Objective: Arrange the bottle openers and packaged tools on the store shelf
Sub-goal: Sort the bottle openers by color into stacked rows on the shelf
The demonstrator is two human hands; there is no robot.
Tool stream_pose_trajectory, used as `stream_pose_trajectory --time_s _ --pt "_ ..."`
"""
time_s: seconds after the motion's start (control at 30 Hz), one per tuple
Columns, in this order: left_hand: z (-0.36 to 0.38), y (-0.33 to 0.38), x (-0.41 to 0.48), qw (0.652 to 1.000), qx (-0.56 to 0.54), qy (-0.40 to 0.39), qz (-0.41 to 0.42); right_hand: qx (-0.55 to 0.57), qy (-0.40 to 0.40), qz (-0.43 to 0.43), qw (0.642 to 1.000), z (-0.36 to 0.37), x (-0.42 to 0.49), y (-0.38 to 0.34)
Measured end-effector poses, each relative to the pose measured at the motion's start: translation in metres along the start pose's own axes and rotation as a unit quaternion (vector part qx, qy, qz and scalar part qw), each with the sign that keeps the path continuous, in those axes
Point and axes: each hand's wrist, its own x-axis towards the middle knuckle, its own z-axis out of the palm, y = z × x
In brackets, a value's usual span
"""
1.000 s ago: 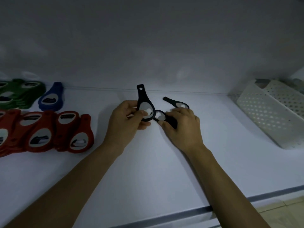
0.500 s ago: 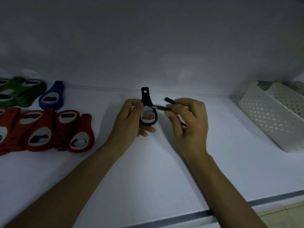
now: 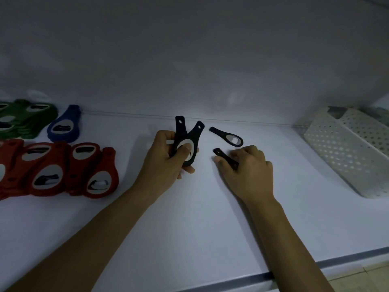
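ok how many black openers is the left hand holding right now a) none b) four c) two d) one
c: the left hand grips two black openers, handles fanned in a V; the right hand curls its fingers over a third opener on the shelf.

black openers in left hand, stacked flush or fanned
Fanned: the left hand grips two black openers by their heads, handles splaying in a V.
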Motion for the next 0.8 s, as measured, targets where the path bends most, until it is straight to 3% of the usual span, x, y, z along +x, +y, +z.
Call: stream_pose_trajectory --time_s 0.13,0.2,0.27,0.3,0.33,0.4,0.43,0.47,0.63,0.73,0.77,0.8 --pt "0.001 -0.001 -0.001 1.0 0.005 -0.012 0.013 0.034 0.017 -0.05 0.998 0.003 -0.001 -0.003" --pt "0.001 -0.002 0.0 1.0 0.016 -0.018 0.015 0.119 0.023 -0.046 0.992 0.0 0.001 -0.005" --pt "0.001 -0.003 0.0 0.999 0.021 -0.022 0.017 0.267 0.015 0.0 0.964 -0.005 0.0 -0.009" --pt "0.002 -0.003 0.0 0.999 0.022 -0.025 0.021 0.364 0.005 0.038 0.931 -0.008 -0.001 -0.012" --pt "0.002 -0.004 0.0 0.999 0.025 -0.028 0.025 0.479 -0.011 0.082 0.874 -0.011 -0.001 -0.015" --pt "0.003 -0.003 -0.001 0.998 0.037 -0.04 0.035 0.675 -0.068 0.16 0.717 -0.015 -0.002 -0.021" --pt "0.003 -0.002 -0.002 0.997 0.046 -0.049 0.044 0.722 -0.091 0.178 0.663 -0.016 -0.002 -0.023" --pt "0.004 -0.002 -0.003 0.995 0.054 -0.061 0.054 0.734 -0.102 0.187 0.645 -0.015 -0.001 -0.023" --pt "0.006 -0.003 -0.003 0.988 0.078 -0.109 0.082 0.715 -0.113 0.158 0.672 -0.015 -0.004 -0.029" --pt "0.005 -0.004 -0.003 0.986 0.11 -0.094 0.08 0.693 -0.108 0.133 0.7 -0.014 -0.004 -0.033" --pt "0.005 -0.005 -0.003 0.988 0.106 -0.081 0.074 0.674 -0.089 0.124 0.723 -0.014 -0.004 -0.034" --pt "0.005 -0.005 -0.002 0.991 0.094 -0.066 0.066 0.613 -0.042 0.104 0.782 -0.011 -0.003 -0.032"
